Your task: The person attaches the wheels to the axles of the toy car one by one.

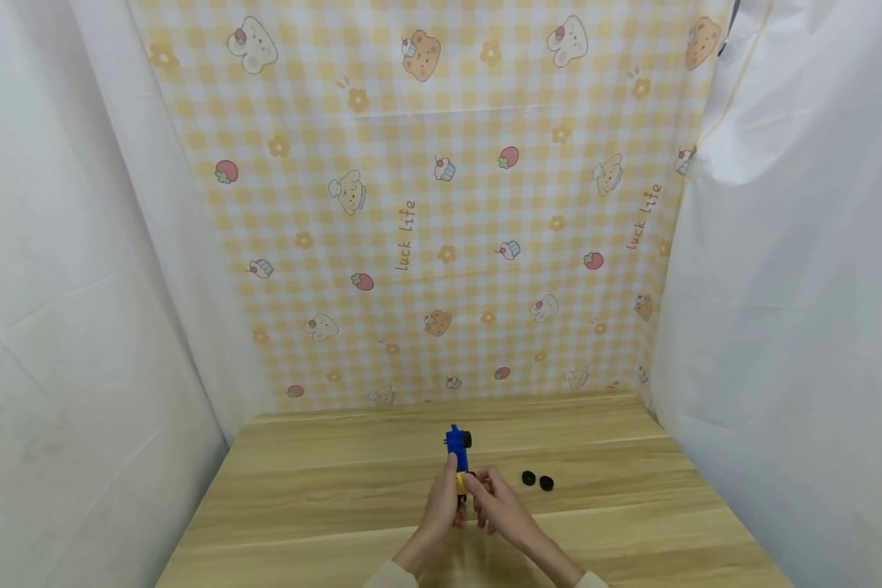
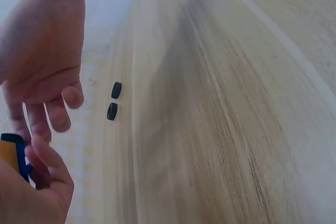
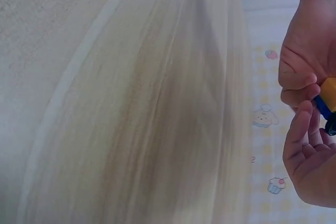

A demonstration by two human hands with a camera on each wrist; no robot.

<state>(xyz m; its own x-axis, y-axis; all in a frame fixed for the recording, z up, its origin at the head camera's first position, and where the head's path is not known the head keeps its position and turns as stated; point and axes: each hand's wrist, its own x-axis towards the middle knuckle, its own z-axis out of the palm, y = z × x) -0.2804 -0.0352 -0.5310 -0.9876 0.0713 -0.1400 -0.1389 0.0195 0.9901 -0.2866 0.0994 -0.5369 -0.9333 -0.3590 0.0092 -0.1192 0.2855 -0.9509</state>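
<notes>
**Both hands on small blue-and-yellow plastic toy vehicle, above wooden table**

Head view: left hand (image 1: 441, 510) grips the lower yellow end of the small blue-and-yellow plastic toy vehicle (image 1: 457, 457); right hand (image 1: 496, 502) touches the same end with curled fingers. Toy stands upright above the light wooden table (image 1: 323, 506), blue end up, one black wheel on it. Two loose small black rubber wheels (image 1: 537, 480) lie on the table just right of the toy.

Left wrist view: left hand (image 2: 31, 192) pinches the toy (image 2: 13, 156); right hand (image 2: 42, 72) near it, fingers loosely bent, not clearly gripping.

Right wrist view: toy (image 3: 326, 103) pinched between fingertips of both hands.

Judgement: light, rigid, smooth plastic; likely slippery and easily popped apart. Hold by the body sides, not the wheels.
</notes>
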